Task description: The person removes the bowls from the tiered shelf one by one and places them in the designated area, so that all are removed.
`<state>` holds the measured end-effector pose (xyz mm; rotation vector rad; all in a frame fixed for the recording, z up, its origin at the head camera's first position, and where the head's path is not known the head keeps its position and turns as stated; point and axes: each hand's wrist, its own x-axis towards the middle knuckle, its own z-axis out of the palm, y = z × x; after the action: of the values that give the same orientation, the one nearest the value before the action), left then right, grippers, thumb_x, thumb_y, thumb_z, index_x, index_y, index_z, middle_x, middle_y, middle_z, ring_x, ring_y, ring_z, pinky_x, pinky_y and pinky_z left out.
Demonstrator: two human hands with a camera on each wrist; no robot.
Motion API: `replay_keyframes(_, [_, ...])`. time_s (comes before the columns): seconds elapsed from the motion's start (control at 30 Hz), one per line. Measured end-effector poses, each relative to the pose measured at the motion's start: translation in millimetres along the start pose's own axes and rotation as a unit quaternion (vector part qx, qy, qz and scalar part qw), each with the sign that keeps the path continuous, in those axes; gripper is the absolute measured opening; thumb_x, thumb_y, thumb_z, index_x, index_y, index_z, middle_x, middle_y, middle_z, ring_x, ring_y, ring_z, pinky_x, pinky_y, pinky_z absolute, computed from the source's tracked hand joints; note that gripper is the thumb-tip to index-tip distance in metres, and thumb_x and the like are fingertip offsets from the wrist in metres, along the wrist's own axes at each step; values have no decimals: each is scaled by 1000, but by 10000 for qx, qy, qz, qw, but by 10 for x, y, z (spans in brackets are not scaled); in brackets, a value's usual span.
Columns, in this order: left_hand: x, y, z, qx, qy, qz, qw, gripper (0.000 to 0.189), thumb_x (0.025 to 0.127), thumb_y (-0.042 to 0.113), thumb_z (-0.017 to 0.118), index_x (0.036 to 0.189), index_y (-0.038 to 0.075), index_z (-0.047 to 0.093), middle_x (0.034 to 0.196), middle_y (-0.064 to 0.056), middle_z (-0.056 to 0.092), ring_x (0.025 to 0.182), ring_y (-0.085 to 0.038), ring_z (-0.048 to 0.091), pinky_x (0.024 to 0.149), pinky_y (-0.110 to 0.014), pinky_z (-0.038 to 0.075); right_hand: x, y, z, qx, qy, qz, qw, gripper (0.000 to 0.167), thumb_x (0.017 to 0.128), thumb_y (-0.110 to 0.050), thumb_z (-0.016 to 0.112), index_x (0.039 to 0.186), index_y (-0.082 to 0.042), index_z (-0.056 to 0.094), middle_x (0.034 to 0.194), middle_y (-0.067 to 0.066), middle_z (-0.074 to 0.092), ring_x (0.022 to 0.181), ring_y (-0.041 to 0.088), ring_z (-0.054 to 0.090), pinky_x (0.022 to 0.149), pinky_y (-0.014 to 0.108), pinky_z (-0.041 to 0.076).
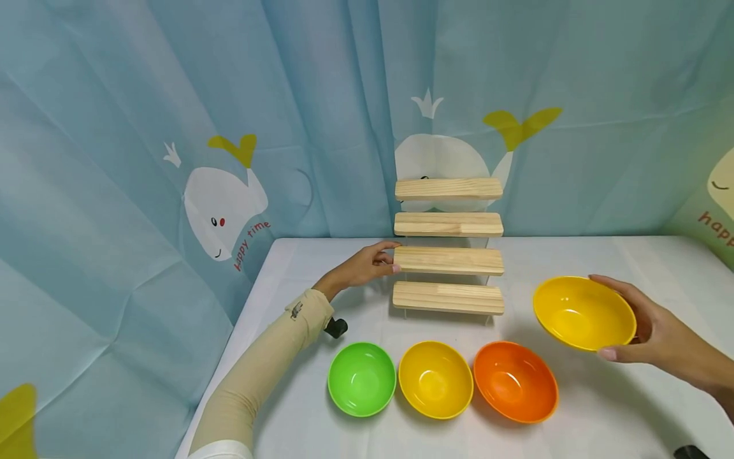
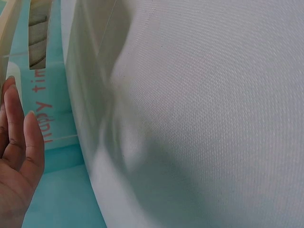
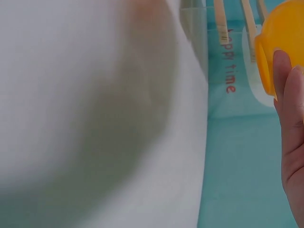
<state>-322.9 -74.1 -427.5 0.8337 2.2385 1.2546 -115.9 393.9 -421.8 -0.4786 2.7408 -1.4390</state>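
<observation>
On the right in the head view, my right hand [image 1: 654,328] grips a yellow bowl [image 1: 582,312] by its right side, above the table. The bowl's opening tilts toward the camera. In the right wrist view, fingers [image 3: 293,99] lie along the outside of this bowl [image 3: 280,42]. My left hand [image 1: 367,262] holds the left end of a tiered wooden rack [image 1: 448,260] at its second plank from the bottom, thumb at the front edge and a finger at the back. Toward the front, a green bowl [image 1: 362,379], another yellow bowl [image 1: 436,380] and an orange bowl [image 1: 515,382] stand in a row.
The white-covered table [image 1: 602,408] carries everything. Behind it hangs a light blue curtain [image 1: 338,127] with whale prints, close behind the rack. A small black object [image 1: 336,327] shows beside the left wrist, and another dark piece [image 1: 690,452] at the lower right edge.
</observation>
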Motion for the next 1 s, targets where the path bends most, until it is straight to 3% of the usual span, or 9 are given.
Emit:
replay_keyframes(0.2, [1, 10, -6, -11, -8, 29, 10000, 62, 102, 23, 61, 156, 9, 33, 117, -14, 67, 112, -36, 61, 90, -32, 50, -91, 57, 6, -71, 59, -47, 9999, 103, 80, 17, 71, 161, -17, 19, 142, -23, 37, 99, 1, 57, 70, 19, 56])
replay_keyframes(0.43, [-4, 11, 5, 44, 78, 62, 9999, 61, 101, 22, 62, 155, 10, 35, 116, -11, 66, 105, -24, 62, 89, -30, 50, -149, 103, 37, 74, 3, 143, 9999, 101, 82, 15, 70, 161, -20, 19, 141, -26, 36, 101, -1, 55, 72, 18, 56])
replay_keyframes(0.63, [-8, 9, 6, 51, 94, 146, 9998, 61, 101, 21, 62, 155, 8, 35, 115, -12, 66, 101, -21, 62, 89, -31, 50, -166, 121, 66, 103, -88, 210, 9997, 100, 83, 13, 70, 161, -22, 18, 142, -26, 36, 104, -2, 53, 74, 18, 56])
replay_keyframes(1.0, [7, -6, 0, -18, 84, 120, 9999, 61, 101, 21, 62, 155, 8, 36, 115, -12, 66, 102, -24, 62, 87, -29, 49, -255, 186, 108, -30, -48, 252, 9997, 101, 81, 13, 72, 161, -21, 19, 139, -28, 37, 103, -4, 52, 73, 17, 56])
